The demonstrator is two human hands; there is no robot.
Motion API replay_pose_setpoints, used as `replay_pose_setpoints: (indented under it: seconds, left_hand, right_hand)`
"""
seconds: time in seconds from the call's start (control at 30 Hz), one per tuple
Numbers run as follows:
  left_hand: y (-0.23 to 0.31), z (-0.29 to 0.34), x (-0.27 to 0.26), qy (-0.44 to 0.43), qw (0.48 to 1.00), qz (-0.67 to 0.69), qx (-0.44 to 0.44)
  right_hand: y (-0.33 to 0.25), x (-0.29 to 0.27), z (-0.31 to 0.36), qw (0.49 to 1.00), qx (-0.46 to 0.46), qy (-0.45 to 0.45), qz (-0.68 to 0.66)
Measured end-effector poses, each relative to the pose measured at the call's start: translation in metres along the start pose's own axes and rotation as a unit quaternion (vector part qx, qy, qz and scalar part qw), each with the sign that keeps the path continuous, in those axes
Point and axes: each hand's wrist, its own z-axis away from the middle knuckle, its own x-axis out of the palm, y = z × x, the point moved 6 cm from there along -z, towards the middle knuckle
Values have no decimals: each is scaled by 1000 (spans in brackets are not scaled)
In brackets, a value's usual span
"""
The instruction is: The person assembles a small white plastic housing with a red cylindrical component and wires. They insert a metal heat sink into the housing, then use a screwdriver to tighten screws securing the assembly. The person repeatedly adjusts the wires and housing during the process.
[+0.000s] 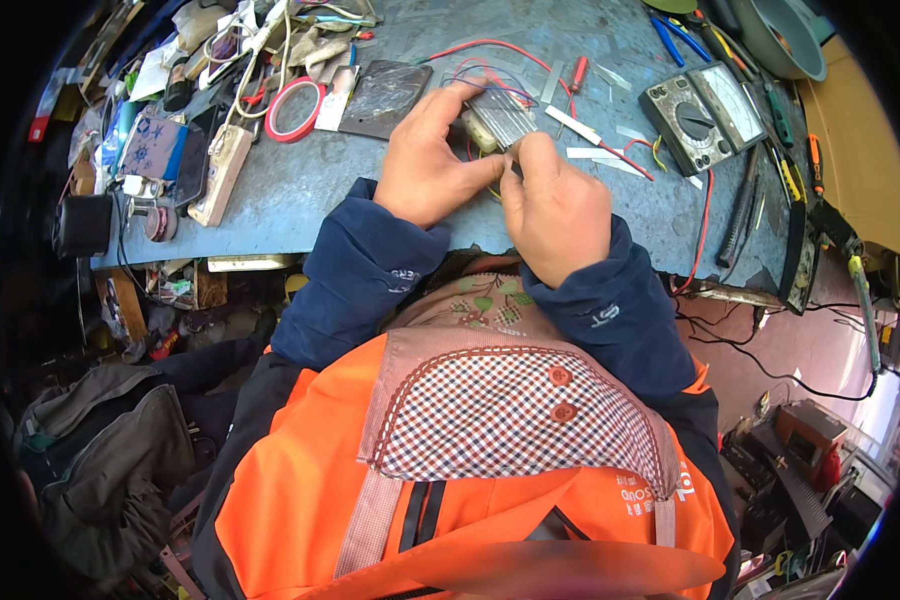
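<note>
My left hand (428, 158) grips a small finned metal part (502, 118) with thin red and blue wires trailing from it, held just above the grey workbench (300, 190). My right hand (558, 208) is closed beside it, its fingertips pinching something small against the part's lower edge; what it pinches is hidden. Both hands touch near the middle of the bench's front edge. Dark blue sleeves cover both forearms.
A grey analogue multimeter (700, 115) lies at the right with red leads. A red tape ring (294, 108), a dark plate (383, 96), a white power strip (222, 172) and clutter fill the left. Metal strips (595, 152), pliers (676, 35) and screwdrivers sit at the right.
</note>
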Motion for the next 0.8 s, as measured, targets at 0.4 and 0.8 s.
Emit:
replay_pose_setpoints:
  seconds: [0.4,0.8]
  left_hand:
    - [-21,1,4,1,950,270,-155]
    - [-20,0,1,29,963,229,-139]
  right_hand:
    - [27,-15,6,983,87,-49,-151]
    - [37,-18,2,964,134,-20,-228]
